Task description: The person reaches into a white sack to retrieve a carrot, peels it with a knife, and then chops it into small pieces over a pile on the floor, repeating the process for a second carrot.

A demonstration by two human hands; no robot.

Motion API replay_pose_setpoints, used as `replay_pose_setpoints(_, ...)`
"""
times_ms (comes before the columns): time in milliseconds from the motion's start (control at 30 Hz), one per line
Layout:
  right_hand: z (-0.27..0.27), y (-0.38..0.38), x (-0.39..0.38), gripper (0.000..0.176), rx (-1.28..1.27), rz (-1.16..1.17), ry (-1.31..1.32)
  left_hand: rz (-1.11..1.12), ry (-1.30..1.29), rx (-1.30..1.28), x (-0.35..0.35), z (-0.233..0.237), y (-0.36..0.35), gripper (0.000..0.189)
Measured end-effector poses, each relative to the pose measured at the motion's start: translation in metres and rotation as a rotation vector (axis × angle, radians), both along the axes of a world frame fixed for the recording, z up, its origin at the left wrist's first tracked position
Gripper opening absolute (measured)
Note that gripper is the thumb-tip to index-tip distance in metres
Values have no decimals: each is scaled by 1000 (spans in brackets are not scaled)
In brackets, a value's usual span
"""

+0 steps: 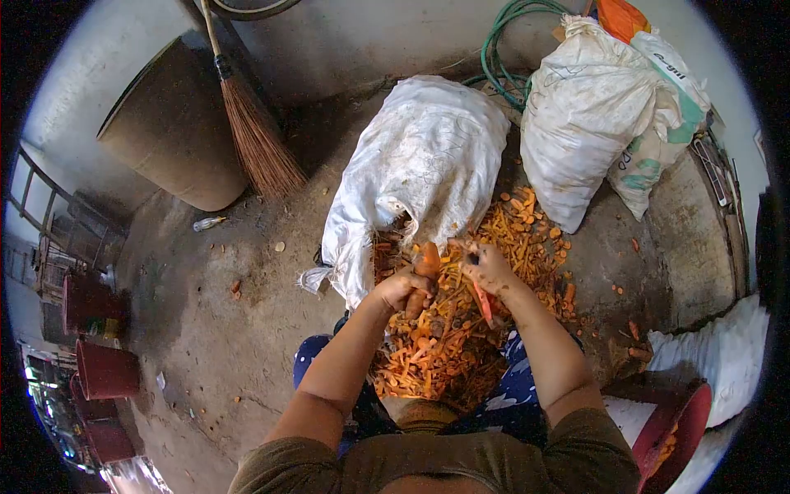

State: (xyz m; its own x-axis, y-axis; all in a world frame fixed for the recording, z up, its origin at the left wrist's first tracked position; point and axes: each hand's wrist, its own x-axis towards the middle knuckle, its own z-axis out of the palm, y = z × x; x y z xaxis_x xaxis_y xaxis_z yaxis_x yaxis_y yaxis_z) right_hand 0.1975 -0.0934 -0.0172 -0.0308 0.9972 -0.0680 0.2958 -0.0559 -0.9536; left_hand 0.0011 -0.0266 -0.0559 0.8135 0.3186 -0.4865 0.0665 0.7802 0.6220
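My left hand (405, 290) is wrapped round a thick orange root (427, 262), which points up and away from me. To its right, my right hand (487, 267) is closed on a tool with a red handle (483, 304); its working end is too small to make out. The two hands are apart, above a heap of orange root pieces (432, 350) between my knees. Just beyond the hands lies a large white sack (428, 140), with its near edge crumpled over the pieces.
Behind at right stand a full white sack (580, 107) and a green hose (494, 49). A large bin (177, 132) and a broom (255, 136) are at upper left. Red buckets (109, 370) stand at far left, and a red tub (695, 420) is at lower right.
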Motion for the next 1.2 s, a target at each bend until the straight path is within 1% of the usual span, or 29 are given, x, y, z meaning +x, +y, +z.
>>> replay_pose_setpoints(67, -6, 5, 5, 32, -257, -91, 187, -228, 347, 667, 7, -8, 8, 45)
replay_pose_setpoints(100, -4, 8, 5, 32, -257, -93, 187, -229, 346, 667, 7, -12, 7, 45)
replay_pose_setpoints(167, -1, 11, 4, 33, -364, -178, 49, -64, 461, 985, 7, -21, 2, 57)
replay_pose_setpoints(200, -3, 13, 6, 33, -364, -178, 49, -63, 461, 984, 7, -28, 2, 57)
replay_pose_setpoints(267, -8, 16, 11, 33, -495, -150, -28, 22, 421, 1159, 7, -42, 6, 61)
replay_pose_setpoints(300, -7, 17, 9, 33, -495, -149, -29, 24, 420, 1159, 8, -30, 5, 61)
replay_pose_setpoints(367, -3, 16, 7, 37, -436, -204, -156, -15, 669, 1281, 11, 7, -1, 56)
replay_pose_setpoints(400, -25, 19, 12, 37, -436, -203, -157, -14, 669, 1281, 11, 10, -2, 56)
replay_pose_setpoints(433, -65, 23, 21, 35, -320, -239, -171, 41, 673, 1306, 11, 11, -2, 54)
replay_pose_setpoints(467, -87, 26, 27, 33, -204, -274, -184, 96, 676, 1331, 11, 12, -3, 53)
replay_pose_setpoints(600, -55, 22, 18, 38, -195, -270, -172, 132, 615, 1402, 11, 7, -2, 47)
replay_pose_setpoints(667, -42, 19, 12, 47, -199, -224, 86, 168, 614, 1493, 10, 5, -2, 50)
replay_pose_setpoints(700, -31, 18, 10, 47, -199, -223, 85, 169, 614, 1493, 9, 6, -5, 50)
replay_pose_setpoints(767, -13, 18, 7, 49, -582, -73, 100, 180, 672, 1761, 11, 12, -13, 49)
replay_pose_setpoints(800, -15, 17, 3, 49, -581, -71, 99, 181, 673, 1761, 12, 14, -15, 49)
replay_pose_setpoints(867, -21, 10, -6, 49, -496, -276, 409, 160, 621, 1729, 13, 16, -19, 48)
replay_pose_setpoints(900, -17, 9, -8, 49, -496, -276, 409, 196, 583, 1794, 15, 10, -16, 49)
replay_pose_setpoints(933, -10, 7, -10, 48, -429, -266, 442, 196, 583, 1795, 15, 4, -15, 49)
replay_pose_setpoints(967, -4, 6, -12, 47, -361, -255, 474, 210, 605, 1742, 16, -1, -14, 48)
replay_pose_setpoints(1000, 2, 6, -13, 47, -361, -256, 474, 225, 627, 1689, 16, 2, -14, 47)
replay_pose_setpoints(1033, 7, 7, -13, 47, -410, -270, 448, 225, 627, 1689, 16, 5, -15, 47)
replay_pose_setpoints(1100, 5, 9, -12, 47, -460, -284, 421, 167, 677, 1480, 17, 12, -16, 45)
replay_pose_setpoints(1133, -5, 11, -10, 49, -436, -278, 443, 167, 678, 1480, 16, 11, -14, 45)
replay_pose_setpoints(1200, -27, 18, -7, 50, -414, -270, 465, 35, 672, 1264, 13, 6, -10, 44)
